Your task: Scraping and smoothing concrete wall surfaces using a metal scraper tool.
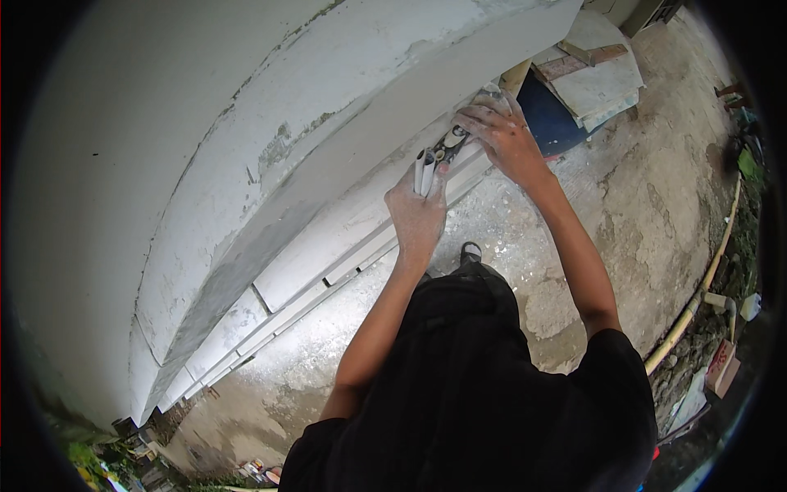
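My left hand (418,211), dusted with white powder, is closed around two pale tube-like pieces (425,172) whose open, dark ends point up. Just beyond its fingertips lies a small dark-and-pale object (448,148), too small to name. My right hand (502,135), also whitened, has its fingers curled over the far end of that cluster, and what sits under them is largely hidden. Both hands are close together above a long white ledge (352,238) that runs along the wall.
A pale plastered wall (98,164) with a thick chipped overhang (270,156) fills the left. At the upper right, boards and a pale sheet (594,78) lie over a dark blue surface (551,121). A yellowish pipe (689,316) crosses rubble on the right, beside stained concrete ground (648,230).
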A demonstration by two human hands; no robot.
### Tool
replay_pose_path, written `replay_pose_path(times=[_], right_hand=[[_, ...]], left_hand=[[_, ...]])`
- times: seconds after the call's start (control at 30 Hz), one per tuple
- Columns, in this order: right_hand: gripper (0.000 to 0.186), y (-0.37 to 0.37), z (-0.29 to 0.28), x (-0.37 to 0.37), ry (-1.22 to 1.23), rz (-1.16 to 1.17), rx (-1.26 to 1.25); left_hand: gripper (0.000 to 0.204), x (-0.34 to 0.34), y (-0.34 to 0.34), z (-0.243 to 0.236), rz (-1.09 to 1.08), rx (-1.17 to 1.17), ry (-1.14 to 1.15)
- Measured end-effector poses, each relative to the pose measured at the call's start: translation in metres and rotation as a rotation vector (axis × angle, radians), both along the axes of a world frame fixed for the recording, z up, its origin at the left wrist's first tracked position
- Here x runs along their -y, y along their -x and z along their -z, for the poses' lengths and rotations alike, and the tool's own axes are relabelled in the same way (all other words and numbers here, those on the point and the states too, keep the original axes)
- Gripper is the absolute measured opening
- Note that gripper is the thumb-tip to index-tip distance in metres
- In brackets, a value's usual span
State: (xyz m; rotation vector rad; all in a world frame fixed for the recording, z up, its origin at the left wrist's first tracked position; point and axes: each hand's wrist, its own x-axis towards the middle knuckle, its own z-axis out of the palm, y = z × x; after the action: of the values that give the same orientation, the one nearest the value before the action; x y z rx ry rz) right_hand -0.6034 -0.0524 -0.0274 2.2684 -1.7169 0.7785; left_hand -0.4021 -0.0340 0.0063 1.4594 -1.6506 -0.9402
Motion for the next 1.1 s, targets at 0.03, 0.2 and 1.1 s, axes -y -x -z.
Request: replay_pose_path(times=[0.03,0.2,1.1], right_hand=[[0.051,0.008,0.002,0.003,-0.016,-0.023,0.045],[0.053,-0.012,-0.011,-0.014,0.041,-0.034,0.050],[0.057,0.000,0.001,-0.030,-0.006,-0.083,0.105]], left_hand=[[0.035,0.003,0.006,0.000,0.010,0.040,-0.031],[0.028,-0.013,-0.015,-0.023,-0.016,-0.030,-0.013],[0.038,-0.030,-0.008,-0.006,0.090,0.059,0.132]])
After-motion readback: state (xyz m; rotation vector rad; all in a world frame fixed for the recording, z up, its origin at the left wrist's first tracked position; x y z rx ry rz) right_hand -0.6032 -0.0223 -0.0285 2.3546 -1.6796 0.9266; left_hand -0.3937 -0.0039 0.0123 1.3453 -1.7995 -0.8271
